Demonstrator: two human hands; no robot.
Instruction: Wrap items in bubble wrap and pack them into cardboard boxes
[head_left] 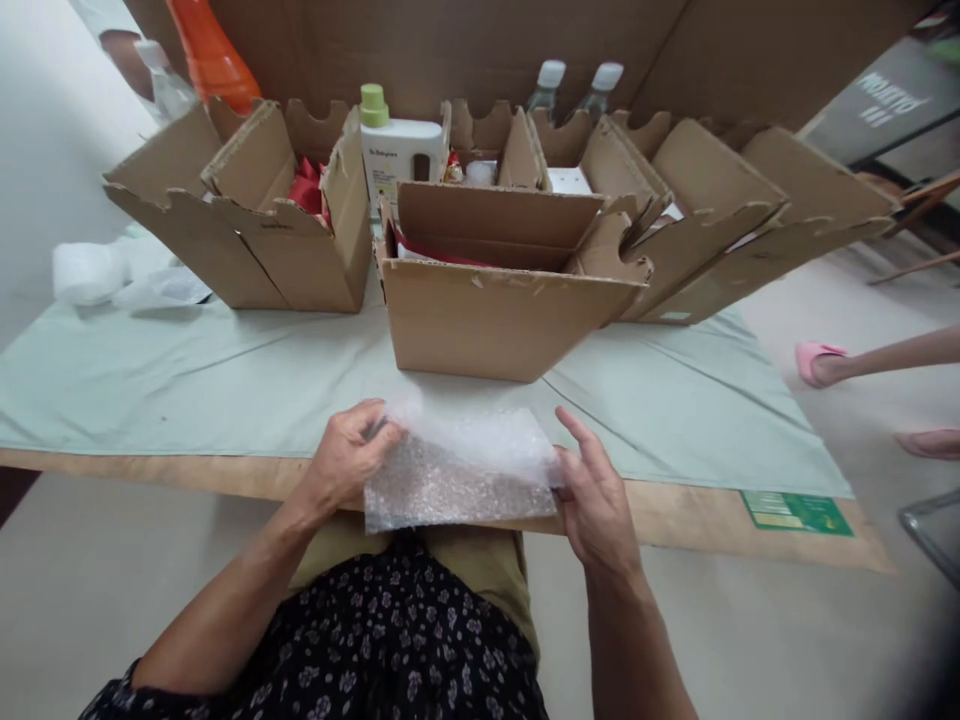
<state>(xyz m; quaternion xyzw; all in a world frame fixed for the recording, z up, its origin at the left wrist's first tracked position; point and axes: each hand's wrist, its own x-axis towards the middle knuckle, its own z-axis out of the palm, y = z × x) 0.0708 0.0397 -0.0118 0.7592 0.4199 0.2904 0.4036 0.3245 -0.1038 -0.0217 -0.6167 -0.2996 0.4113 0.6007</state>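
Note:
A clear sheet of bubble wrap (457,480) is stretched between my hands at the table's front edge, its upper part folded over. My left hand (352,450) pinches its upper left corner between thumb and fingers. On the other side, my right hand (598,495) grips the right edge low down, with the index finger pointing up and away. Just beyond the wrap stands a cardboard box (510,325) with an open top and something red inside. I cannot make out whether anything lies within the fold of the wrap.
More open cardboard boxes (292,255) line the back, some holding red items. Among them stands a white bottle with a green cap (401,150). An orange bottle (217,60) and white-capped bottles (550,85) rise behind. Rolled wrap (90,272) lies left. Another person's legs (900,358) show at right.

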